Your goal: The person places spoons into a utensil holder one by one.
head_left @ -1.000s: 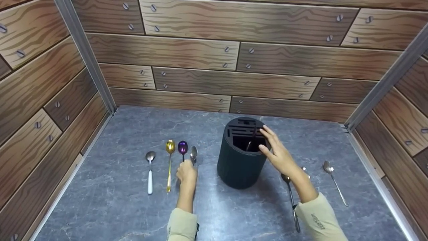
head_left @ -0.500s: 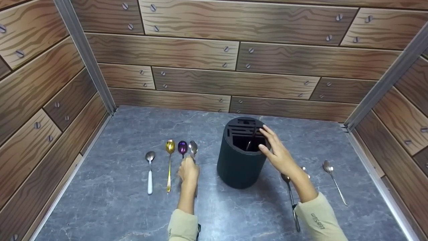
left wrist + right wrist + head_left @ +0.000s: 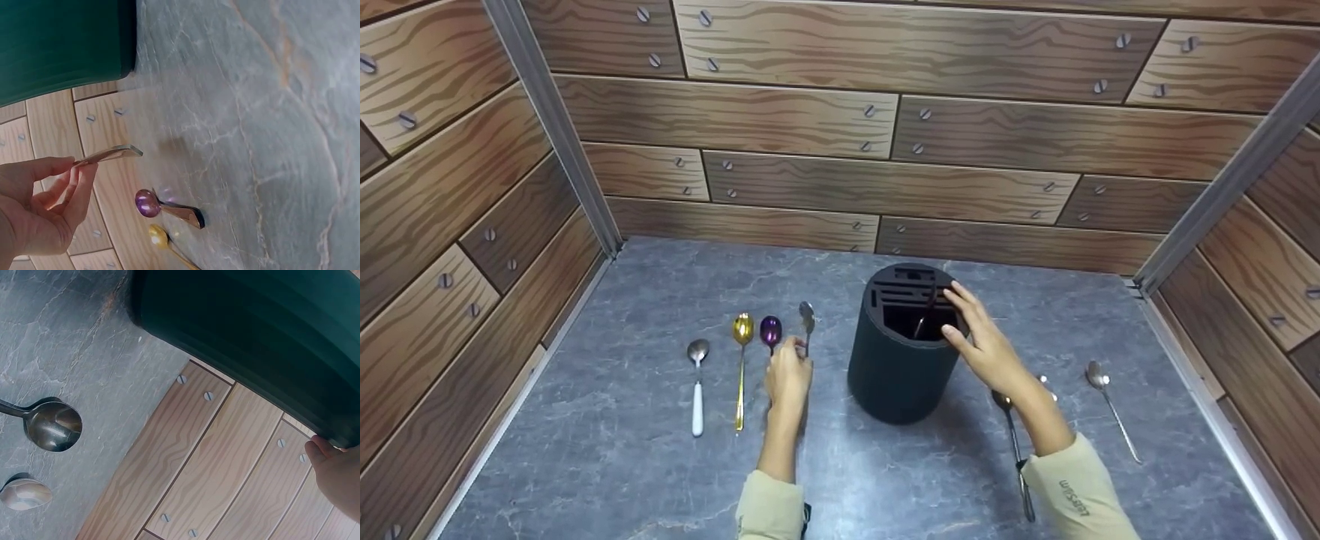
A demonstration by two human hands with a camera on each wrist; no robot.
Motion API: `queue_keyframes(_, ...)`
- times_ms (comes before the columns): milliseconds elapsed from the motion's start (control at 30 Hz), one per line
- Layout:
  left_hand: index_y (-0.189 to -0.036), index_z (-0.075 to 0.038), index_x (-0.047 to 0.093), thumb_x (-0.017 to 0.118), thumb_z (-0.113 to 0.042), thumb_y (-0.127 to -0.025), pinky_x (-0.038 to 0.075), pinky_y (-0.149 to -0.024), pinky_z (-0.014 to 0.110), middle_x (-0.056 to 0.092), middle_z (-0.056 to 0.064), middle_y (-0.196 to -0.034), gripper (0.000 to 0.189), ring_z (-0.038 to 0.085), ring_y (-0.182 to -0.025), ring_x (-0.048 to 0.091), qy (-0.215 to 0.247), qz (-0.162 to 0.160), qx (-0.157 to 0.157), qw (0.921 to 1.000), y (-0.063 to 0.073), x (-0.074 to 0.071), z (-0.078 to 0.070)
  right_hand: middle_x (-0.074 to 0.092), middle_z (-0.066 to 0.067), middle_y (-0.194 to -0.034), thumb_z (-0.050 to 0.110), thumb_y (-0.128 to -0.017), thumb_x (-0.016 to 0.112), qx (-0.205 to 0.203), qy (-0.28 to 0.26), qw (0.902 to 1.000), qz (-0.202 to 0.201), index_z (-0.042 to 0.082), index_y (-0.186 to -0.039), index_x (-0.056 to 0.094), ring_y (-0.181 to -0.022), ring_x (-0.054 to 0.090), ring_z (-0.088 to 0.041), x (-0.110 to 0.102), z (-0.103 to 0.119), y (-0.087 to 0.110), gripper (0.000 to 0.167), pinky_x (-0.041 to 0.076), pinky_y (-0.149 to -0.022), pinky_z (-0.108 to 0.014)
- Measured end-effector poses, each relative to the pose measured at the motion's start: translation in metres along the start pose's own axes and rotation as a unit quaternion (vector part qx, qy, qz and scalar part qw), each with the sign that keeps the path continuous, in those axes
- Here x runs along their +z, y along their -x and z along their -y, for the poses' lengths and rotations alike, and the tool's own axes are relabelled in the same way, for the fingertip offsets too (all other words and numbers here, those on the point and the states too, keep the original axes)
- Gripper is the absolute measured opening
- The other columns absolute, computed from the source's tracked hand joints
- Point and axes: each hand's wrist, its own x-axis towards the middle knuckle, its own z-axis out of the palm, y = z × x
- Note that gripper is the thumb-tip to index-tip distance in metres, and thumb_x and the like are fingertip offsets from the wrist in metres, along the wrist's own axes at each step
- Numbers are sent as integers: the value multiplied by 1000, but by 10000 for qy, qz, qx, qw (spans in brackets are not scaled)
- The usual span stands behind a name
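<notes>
My left hand (image 3: 789, 375) pinches a silver spoon (image 3: 807, 318) between thumb and fingers. Its bowl points away from me in the head view. The left wrist view shows the handle end (image 3: 134, 151) sticking out past the fingertips, above the tabletop with a shadow below it. My right hand (image 3: 994, 352) rests with spread, fairly straight fingers on the rim of a dark green cylindrical utensil holder (image 3: 900, 382). Inside the holder's large opening a thin shiny piece (image 3: 920, 325) shows. A purple spoon (image 3: 770, 330) lies just left of the held one.
Left of the purple spoon lie a gold spoon (image 3: 742, 330) and a white-handled spoon (image 3: 697, 405). On the right are a dark long-handled spoon (image 3: 1011, 435), another spoon bowl (image 3: 25, 494) and a thin silver spoon (image 3: 1099, 375). Wood-patterned walls (image 3: 810, 172) bound the grey tabletop.
My left hand has moved slightly right and away from me. The silver spoon has come up from beside the purple one, shifting right and farther back. The right hand and holder stay put.
</notes>
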Motion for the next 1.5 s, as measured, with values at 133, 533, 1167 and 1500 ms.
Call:
queue_keyframes(133,-90,-10,64,64,3,-72,48,-65,44,60,0,-77,23,26,-74,61,160,-38,223,9996,0,-3,-2,20,-1,-150,25,-95,49,29,-53,10000,29,13,-143,31,-133,21,-30,0,0,1,53,21,-98,-59)
queue_keyframes(533,-94,-8,64,67,3,-73,48,-69,39,64,0,-84,25,20,-78,63,873,-54,687,9938,-2,-11,-14,21,-2,-149,24,-94,50,-20,-15,10000,-9,13,-143,32,-133,21,-27,1,0,-1,53,21,-100,-56)
queue_keyframes(1167,-94,-2,63,68,7,-72,51,-66,30,65,6,-82,24,19,-70,64,1638,-371,1492,9744,4,-21,-40,23,-2,-149,23,-94,51,-76,-51,9999,-132,13,-142,34,-132,24,-28,2,-2,1,52,24,-98,-56)
queue_keyframes(1500,-97,-4,63,69,4,-74,50,-67,31,64,3,-84,25,17,-72,64,1660,-387,1569,9728,7,-28,-50,25,-4,-148,22,-93,51,-93,20,9998,-152,10,-141,35,-131,25,-28,1,-1,-1,51,25,-99,-55)
